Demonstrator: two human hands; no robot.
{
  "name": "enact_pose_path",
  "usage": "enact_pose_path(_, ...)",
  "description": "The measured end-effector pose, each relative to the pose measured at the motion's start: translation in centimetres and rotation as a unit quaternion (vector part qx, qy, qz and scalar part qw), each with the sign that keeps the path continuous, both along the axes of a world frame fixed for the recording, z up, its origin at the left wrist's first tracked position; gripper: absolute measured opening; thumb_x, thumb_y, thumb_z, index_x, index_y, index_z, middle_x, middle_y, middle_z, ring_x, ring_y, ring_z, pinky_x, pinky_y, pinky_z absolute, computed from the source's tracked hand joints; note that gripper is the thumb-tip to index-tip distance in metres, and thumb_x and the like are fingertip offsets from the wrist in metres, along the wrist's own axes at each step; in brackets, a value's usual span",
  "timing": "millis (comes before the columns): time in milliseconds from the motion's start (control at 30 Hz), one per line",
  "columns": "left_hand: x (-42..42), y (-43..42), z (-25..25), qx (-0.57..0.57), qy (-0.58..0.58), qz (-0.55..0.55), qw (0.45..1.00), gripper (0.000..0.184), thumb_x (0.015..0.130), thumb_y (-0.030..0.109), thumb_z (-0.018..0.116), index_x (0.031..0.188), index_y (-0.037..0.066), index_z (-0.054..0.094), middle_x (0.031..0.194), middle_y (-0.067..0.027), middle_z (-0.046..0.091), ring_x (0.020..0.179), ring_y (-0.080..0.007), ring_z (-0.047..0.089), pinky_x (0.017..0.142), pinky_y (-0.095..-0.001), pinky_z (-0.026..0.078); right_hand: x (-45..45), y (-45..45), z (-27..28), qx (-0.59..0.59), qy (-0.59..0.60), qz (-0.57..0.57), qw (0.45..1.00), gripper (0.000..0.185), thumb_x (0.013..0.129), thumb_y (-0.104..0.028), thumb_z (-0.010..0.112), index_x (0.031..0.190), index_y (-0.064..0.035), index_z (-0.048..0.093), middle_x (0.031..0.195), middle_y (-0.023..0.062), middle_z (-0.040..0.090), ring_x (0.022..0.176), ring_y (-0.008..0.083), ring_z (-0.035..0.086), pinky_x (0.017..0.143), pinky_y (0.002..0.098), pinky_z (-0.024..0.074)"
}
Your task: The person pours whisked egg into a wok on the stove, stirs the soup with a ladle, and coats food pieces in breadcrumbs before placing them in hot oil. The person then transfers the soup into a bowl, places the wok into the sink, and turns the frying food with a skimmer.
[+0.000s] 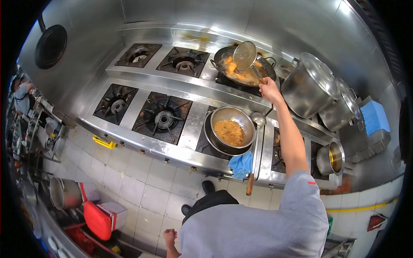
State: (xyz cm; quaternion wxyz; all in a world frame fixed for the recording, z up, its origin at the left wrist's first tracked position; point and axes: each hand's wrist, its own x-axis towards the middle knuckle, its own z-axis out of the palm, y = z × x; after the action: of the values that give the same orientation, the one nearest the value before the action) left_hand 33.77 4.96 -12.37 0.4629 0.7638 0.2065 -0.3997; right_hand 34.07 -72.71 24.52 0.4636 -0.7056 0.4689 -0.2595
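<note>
My right hand (269, 90) is closed around the handle of a round mesh skimmer (245, 55). The skimmer is over a dark two-handled wok (223, 50) on the back row of the stove. Orange-golden fried pieces (231, 67) bubble in the wok's oil; the skimmer hides part of them. Low beside my body, my left hand (170, 235) hangs away from the stove with its fingers curled and nothing visible in them. On the front row, a metal strainer bowl (220, 113) with golden-brown fried bits (230, 133) rests in a pot.
A long-handled ladle (258, 118) lies right of the bowl, beside a blue cloth (241, 164) on the front edge. Large lidded stockpots (303, 88) flank the wok. A small pot (325, 161) sits front right. Several burners (163, 120) extend left. A red-lidded box (97, 220) stands behind.
</note>
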Motion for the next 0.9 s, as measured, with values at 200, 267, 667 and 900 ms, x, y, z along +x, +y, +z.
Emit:
enact_pose_path(200,0.7,-0.6,-0.5,0.000,0.013,-0.006,1.000,0.012,0.082,0.011,0.057,0.086,0.000,0.054,0.064,-0.0097,0.061,0.048,-0.0129,0.055,0.041,-0.0260,0.046,-5.6,0.6,1.7,-0.071,0.049,-0.047,0.995,0.029,0.082,-0.010,0.054,0.110,-0.0064,0.048,0.074,0.0125,0.059,0.060,0.0223,0.058,0.047,0.0346,0.0436)
enact_pose_path(267,0.7,-0.6,-0.7,-0.008,0.012,-0.001,1.000,0.012,0.082,0.011,0.057,0.086,0.000,0.054,0.064,-0.0097,0.061,0.048,-0.0130,0.056,0.041,-0.0260,0.046,-7.2,-0.4,1.6,-0.170,0.116,-0.063,0.977,0.031,0.080,-0.009,0.053,0.111,-0.0051,0.048,0.079,0.0183,0.060,0.070,0.0305,0.060,0.057,0.0385,0.0461)
enact_pose_path(667,0.0,-0.2,0.4,0.009,0.002,-0.003,1.000,0.013,0.083,0.010,0.057,0.087,-0.002,0.054,0.063,-0.0104,0.061,0.047,-0.0137,0.055,0.039,-0.0265,0.045,-2.0,-7.3,-4.0,0.050,0.192,-0.027,0.980,0.003,0.076,-0.006,0.047,0.078,-0.0043,0.045,0.052,0.0064,0.043,0.035,0.0160,0.038,0.031,0.0319,0.0259)
enact_pose_path(900,-1.6,1.0,0.3,0.001,0.015,0.044,0.999,0.012,0.082,0.009,0.058,0.087,-0.001,0.054,0.064,-0.0111,0.061,0.047,-0.0139,0.055,0.039,-0.0263,0.045,2.9,-4.6,-3.5,0.072,0.023,-0.042,0.996,0.013,0.081,-0.002,0.045,0.093,-0.0048,0.040,0.059,0.0072,0.045,0.042,0.0143,0.042,0.032,0.0287,0.0268)
